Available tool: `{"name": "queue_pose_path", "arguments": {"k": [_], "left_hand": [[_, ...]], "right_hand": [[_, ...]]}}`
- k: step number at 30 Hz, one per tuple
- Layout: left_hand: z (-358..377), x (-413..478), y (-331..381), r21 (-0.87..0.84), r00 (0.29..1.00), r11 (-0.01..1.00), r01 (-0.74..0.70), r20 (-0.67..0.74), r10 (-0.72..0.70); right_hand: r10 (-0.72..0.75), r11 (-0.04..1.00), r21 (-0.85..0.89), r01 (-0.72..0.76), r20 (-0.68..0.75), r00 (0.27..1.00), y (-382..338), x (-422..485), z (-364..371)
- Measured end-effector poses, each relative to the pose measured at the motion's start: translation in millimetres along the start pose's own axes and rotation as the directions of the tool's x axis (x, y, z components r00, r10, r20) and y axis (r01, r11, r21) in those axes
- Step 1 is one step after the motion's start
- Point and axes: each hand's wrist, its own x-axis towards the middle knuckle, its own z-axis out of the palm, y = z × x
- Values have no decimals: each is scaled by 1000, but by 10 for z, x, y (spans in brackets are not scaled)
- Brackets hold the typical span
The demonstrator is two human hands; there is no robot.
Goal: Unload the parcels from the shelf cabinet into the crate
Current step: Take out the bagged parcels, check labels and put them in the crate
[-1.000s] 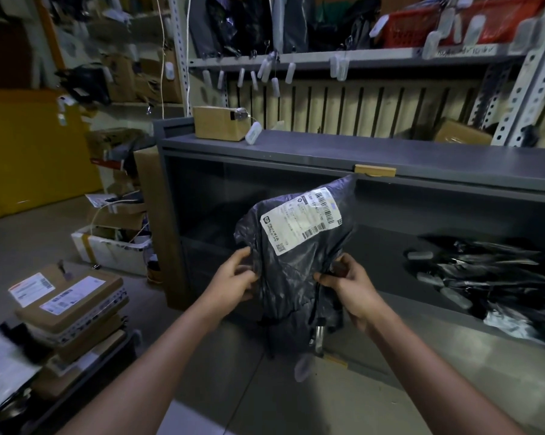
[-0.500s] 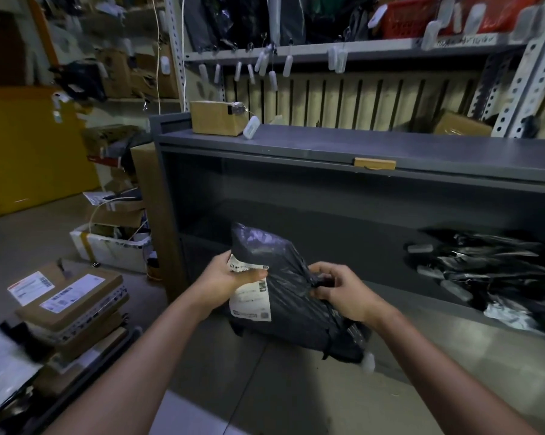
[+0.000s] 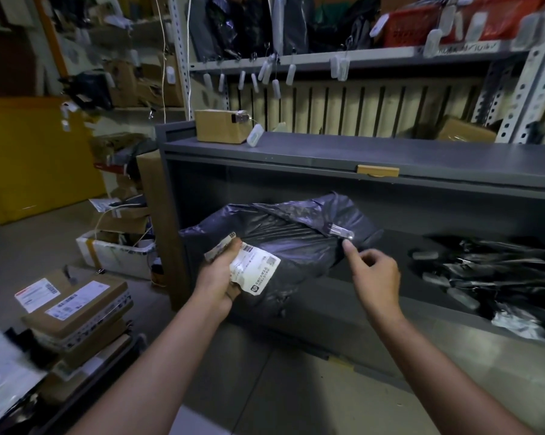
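So the thing in hand is one black poly mailer, held up in front of the open shelf cabinet. From the way it sags and wrinkles I'd guess it's soft and pretty light, probably clothing or the like, so nothing fragile. That film looks slick though, so it'll probably slide if you only pinch a corner. The left hand is clamped on its near-left end, thumb over the crumpled shipping label, and carries it alone. The right hand holds nothing. Its index finger is stretched toward the far-right end, right under a little white tag clipped on there, and I can't tell if it's actually touching. I'd grab a bunched handful of the bag itself, or get a palm under the middle, not the label or the tag. Counts: one mailer in hand, with one label and one tag. Off to the right of the right hand there's a heap of black mailers on the cabinet shelf, several for sure, but too dark and tangled for an exact number. Beyond the hands there are two cardboard boxes, the smaller box on the cabinet top and another box farther right. Below-left of the left hand there's a stack of labelled cartons. I can't pick out the crate anywhere.
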Motion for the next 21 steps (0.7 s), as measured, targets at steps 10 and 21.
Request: {"name": "queue_pose_path", "arguments": {"k": [10,21], "left_hand": [[46,-214,-131,125,962,983,137,220,-162],[-382,-63,46,570,963,821,-37,239,-122]], "right_hand": [[253,714,467,-522,523,814,-177,-138,121],[142,701,515,-493,577,804,-235,90,-116]]}}
